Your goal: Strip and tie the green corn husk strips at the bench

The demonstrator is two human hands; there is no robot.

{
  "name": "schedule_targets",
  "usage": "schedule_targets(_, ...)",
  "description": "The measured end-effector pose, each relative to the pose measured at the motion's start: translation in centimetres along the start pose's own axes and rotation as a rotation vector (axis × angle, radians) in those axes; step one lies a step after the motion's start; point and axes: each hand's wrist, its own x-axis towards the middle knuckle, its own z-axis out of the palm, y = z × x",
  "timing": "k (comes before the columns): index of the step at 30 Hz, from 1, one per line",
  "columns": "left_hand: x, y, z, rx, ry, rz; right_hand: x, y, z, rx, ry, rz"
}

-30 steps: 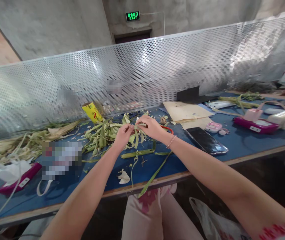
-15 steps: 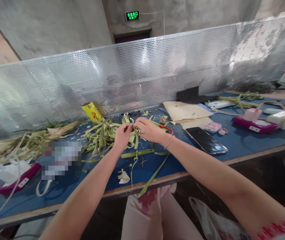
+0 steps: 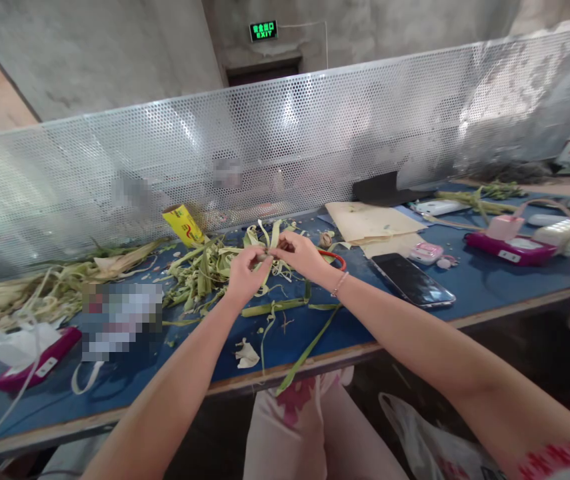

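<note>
**strips flipped: free ends hung below the fingers half a second ago, now stick up past them. rest of bench unchanged.**

- left hand (image 3: 245,272): thumb and fingertips closed in a pinch on the base of the pale green leaf strips (image 3: 275,233), palm loosely curled. grip is low, so the loose ends fan out above.
- right hand (image 3: 307,259): thumb and index nearly closed, pinching the same spot from the other side, other fingers bent. fingertips meet mid-frame; reads as one side steadying, the other doing the fine work. can't tell which, contact too small.
- leaf pile (image 3: 203,275) just left of the hands, probably kept there for short reach.
- orange-red loop (image 3: 337,259) beside the right wrist, rest of it hidden. within reach, likely a tool handle.
- cut leaf (image 3: 307,353) runs over the front edge, lower centre; looks dropped, not placed. white scrap (image 3: 247,355) left of it, same guess.
- yellow box (image 3: 183,225) tilted behind the pile, by the perforated screen (image 3: 275,153). can't see what props it.
- phone (image 3: 415,280) flat, right of centre, outside the working patch; paper sheets (image 3: 365,220) behind it.
</note>
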Motion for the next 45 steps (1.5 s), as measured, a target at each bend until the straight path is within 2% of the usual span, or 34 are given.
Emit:
schedule_targets(5, 0.1, 0.0, 0.1, 0.141, 0.011, 0.066, 0.0, 0.2, 0.1, 0.126, -0.029, 0.047)
schedule_targets(10, 0.2, -0.1, 0.2, 0.076, 0.012, 0.063, 0.1, 0.3, 0.1, 0.058, -0.021, 0.048)
schedule_targets(13, 0.2, 0.0, 0.2, 0.012, 0.038, -0.008, 0.3, 0.3, -0.1, 0.025, 0.007, 0.066)
schedule_targets(16, 0.3, -0.4, 0.1, -0.092, 0.079, -0.111, 0.4, 0.4, -0.5, 0.033, 0.014, 0.074)
schedule_targets(21, 0.5, -1.8, 0.1, -0.362, 0.121, -0.264, 0.4, 1.0, -0.7, 0.134, -0.257, 0.213)
schedule_targets(23, 0.6, -2.0, 0.2, -0.492, 0.118, -0.31, 0.4, 1.0, -0.5, 0.103, -0.315, 0.228)
schedule_targets(27, 0.6, -1.4, 0.2, -0.653, 0.107, -0.365, 0.4, 0.9, -0.2, 0.044, -0.325, 0.192)
schedule_targets(30, 0.6, -1.0, 0.2, -0.702, 0.087, -0.37, 0.6, 0.8, -0.6, 0.137, -0.253, 0.199)
schedule_targets(34, 0.5, -1.4, 0.3, -0.637, 0.045, -0.367, 0.9, 0.8, -1.2, 0.276, -0.075, 0.222)
schedule_targets(38, 0.5, -1.7, 0.4, -0.448, 0.011, -0.379, 0.9, 0.5, -1.5, 0.294, 0.011, 0.123)
schedule_targets(41, 0.5, -1.2, 0.3, -0.302, -0.026, -0.319, 0.7, 0.0, -1.5, 0.243, 0.015, 0.046)
schedule_targets(45, 0.3, -0.6, 0.2, -0.125, -0.108, -0.215, 0.1, -0.9, -1.4, 0.112, -0.077, -0.071)
